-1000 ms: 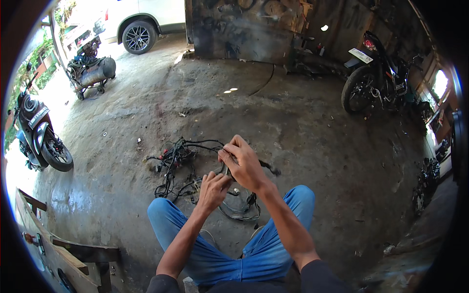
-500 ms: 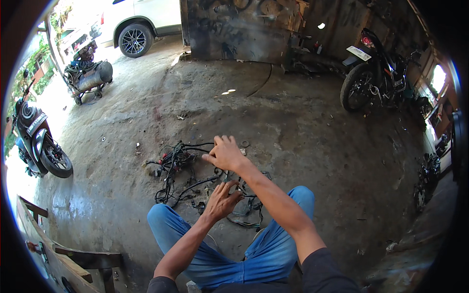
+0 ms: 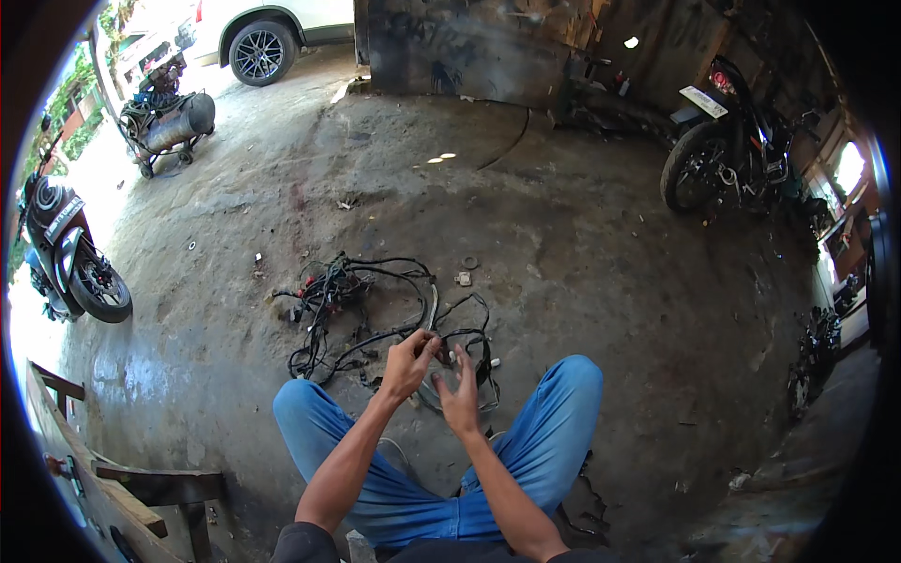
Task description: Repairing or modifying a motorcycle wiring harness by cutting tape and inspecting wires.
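A tangled black wiring harness [image 3: 328,289] lies on the ground in front of my knees, with its thickest bundle to the left and looser loops to the right. My left hand [image 3: 407,366] is closed, fingers pinched on part of the harness near its middle. Close beside it, my right hand [image 3: 458,392] has its fingers apart, the tips near the same wires. Whether those tips touch the wires cannot be made out. A greyish strand runs up from between the hands to the far loop. Small connectors hang along the loops.
A small pale square piece [image 3: 464,279] and a ring [image 3: 470,263] lie beyond the harness. Motorcycles stand at left [image 3: 94,281] and far right [image 3: 699,169]. An air compressor [image 3: 174,127] and a white car [image 3: 324,21] are at the back left. A wooden bench [image 3: 160,486] is at lower left.
My right hand has come back from the far side of the harness to beside my left. The right-hand loops now lie more spread out and in view.
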A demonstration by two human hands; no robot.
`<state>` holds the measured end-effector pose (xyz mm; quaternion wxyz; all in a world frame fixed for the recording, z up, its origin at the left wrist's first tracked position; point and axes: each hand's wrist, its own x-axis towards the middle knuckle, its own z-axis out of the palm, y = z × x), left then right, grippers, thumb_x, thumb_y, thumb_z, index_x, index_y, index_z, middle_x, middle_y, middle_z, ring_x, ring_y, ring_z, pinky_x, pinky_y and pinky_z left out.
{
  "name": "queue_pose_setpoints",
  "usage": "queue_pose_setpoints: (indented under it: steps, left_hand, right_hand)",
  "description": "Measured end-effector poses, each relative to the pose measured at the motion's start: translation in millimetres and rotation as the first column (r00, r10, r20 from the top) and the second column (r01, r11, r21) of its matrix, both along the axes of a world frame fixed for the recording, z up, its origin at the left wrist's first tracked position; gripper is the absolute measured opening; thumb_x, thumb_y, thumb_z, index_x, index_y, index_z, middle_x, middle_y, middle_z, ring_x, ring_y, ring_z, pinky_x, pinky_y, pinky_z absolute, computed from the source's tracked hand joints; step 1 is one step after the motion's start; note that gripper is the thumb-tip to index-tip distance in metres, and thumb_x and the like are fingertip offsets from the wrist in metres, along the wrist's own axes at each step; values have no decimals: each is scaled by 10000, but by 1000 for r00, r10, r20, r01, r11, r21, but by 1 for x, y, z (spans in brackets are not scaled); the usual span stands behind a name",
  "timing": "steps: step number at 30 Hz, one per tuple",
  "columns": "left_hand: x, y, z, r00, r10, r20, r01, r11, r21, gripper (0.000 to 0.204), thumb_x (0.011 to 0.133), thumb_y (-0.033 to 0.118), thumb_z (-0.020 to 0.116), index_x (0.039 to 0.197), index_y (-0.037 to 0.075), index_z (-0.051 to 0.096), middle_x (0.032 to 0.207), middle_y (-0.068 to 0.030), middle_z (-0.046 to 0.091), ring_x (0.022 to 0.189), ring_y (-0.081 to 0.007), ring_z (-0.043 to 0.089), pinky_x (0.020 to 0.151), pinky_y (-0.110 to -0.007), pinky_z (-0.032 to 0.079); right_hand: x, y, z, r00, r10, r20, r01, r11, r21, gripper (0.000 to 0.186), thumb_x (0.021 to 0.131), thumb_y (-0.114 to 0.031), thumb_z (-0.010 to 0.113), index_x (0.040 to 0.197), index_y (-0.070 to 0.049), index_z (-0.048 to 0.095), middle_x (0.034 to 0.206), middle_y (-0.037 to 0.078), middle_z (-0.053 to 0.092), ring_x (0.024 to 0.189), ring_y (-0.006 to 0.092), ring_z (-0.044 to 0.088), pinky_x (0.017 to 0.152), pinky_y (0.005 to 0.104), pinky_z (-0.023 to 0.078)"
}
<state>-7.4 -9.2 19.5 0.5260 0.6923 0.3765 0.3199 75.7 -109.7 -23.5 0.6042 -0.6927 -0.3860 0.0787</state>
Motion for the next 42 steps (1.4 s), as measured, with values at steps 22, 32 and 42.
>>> queue_pose_setpoints:
  steps: [22, 32, 42]
  left_hand:
    - [-9, -5, 9, 980, 64, -188, 48, 841, 539, 167, 855, 115, 737, 1006, 51, 706, 937, -78, 700, 934, -292, 621, 833, -391, 455]
    - [-6, -13, 3, 992, -15, -127, 58, 938, 342, 301, 959, 297, 711, 942, -3, 733, 709, -109, 637, 657, -197, 594, 634, -355, 451]
    - [-6, 5, 1, 990, 45, -130, -54, 996, -73, 315, 943, 233, 648, 764, -26, 641, 616, -54, 635, 566, -83, 577, 554, -288, 443]
  right_hand:
    - [72, 87, 228, 670, 494, 554, -442, 865, -237, 217, 984, -250, 629, 898, -54, 663, 813, 109, 570, 828, 302, 565, 806, 427, 427]
    - [69, 140, 199, 606, 298, 737, -429, 903, -13, 289, 977, -369, 666, 1107, -117, 720, 1251, 148, 568, 1200, 332, 504, 1010, 557, 376]
    - [17, -3, 0, 890, 160, -427, -266, 943, -200, 315, 963, -92, 633, 1252, 32, 627, 1301, 194, 604, 1236, 336, 584, 1017, 376, 477]
